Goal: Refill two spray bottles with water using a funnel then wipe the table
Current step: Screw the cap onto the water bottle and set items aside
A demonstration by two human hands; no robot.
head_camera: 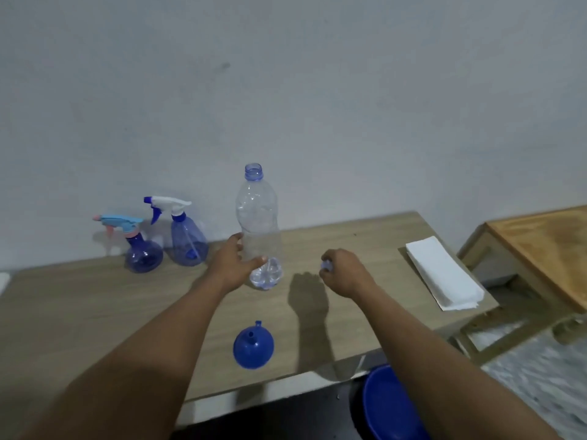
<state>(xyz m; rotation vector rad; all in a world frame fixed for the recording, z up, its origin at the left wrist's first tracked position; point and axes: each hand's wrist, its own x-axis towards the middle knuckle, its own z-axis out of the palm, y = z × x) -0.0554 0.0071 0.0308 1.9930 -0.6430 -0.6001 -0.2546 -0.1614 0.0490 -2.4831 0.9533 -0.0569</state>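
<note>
A clear plastic water bottle (259, 217) with an uncapped blue neck stands upright on the wooden table (95, 312). My left hand (233, 265) grips its lower part. My right hand (344, 274), to the right of the bottle, is closed around a small blue bottle cap (326, 266). Two blue spray bottles stand at the back left by the wall: one with a pink and light-blue trigger (139, 246), one with a white trigger (187, 236). A blue funnel (253, 346) lies mouth down near the table's front edge.
A folded white cloth or paper towel stack (444, 274) lies at the table's right end. A second wooden table (546, 249) stands further right. A blue round stool or basin (390, 408) is below the table's front edge. A white wall is behind.
</note>
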